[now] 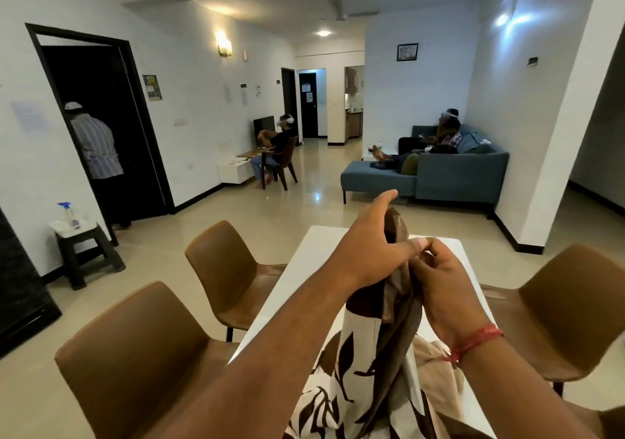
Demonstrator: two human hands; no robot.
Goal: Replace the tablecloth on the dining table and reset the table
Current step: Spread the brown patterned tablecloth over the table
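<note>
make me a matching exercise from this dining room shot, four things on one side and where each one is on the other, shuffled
Things
1. brown-and-white leaf-patterned tablecloth
2. clear spray bottle with a blue trigger
3. blue fabric sofa
4. red thread bracelet

Places
A. on the dark stool by the left wall
B. on the right wrist
C. bunched in both hands over the white dining table
D. across the room, with people on it

Pairs: 1-C, 2-A, 3-D, 4-B

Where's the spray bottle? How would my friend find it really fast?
Look at the left wall beside the dark doorway. Low down there stands a small dark stool with a white cloth on top. The spray bottle stands on that cloth: clear, with a blue trigger top, the only blue thing on that side.
</note>
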